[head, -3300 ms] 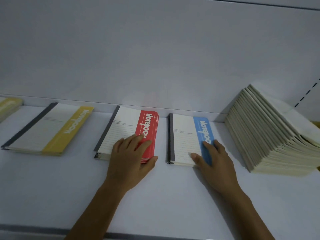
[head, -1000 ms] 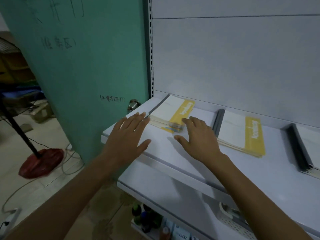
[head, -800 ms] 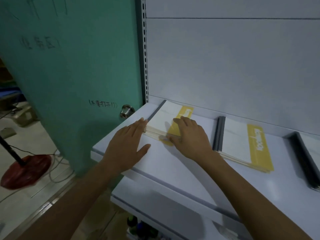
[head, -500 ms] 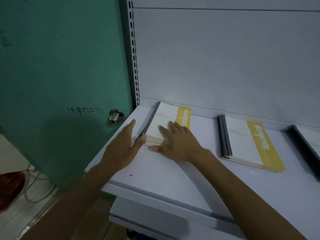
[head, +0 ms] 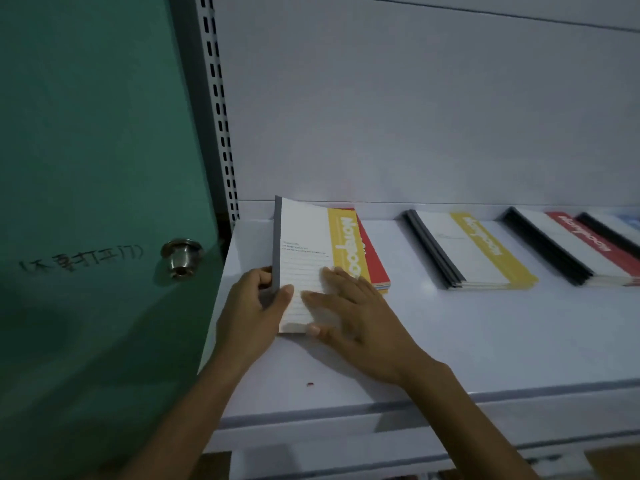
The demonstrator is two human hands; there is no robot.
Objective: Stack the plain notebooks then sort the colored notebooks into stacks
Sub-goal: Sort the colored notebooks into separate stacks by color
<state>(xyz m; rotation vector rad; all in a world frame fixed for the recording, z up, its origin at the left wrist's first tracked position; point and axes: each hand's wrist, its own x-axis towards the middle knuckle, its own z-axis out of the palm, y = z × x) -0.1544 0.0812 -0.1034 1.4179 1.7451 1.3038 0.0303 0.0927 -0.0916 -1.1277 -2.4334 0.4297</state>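
At the left end of the smooth white shelf point(head: 485, 341), the left hand point(head: 252, 306) is pinching the grey spine of a thin yellow-banded notebook point(head: 311, 237) tilting over a red-banded stack point(head: 375, 261), while the right hand point(head: 356, 313) is pressing spread, straight fingers on its ruled paper cover.

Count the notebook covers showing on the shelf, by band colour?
Yellow: 2, lifted yellow notebook, yellow pile top
Red: 2, red notebook beneath it, red pile top
Colour unclear: 1, edge pile, cut off at right
Total: 5
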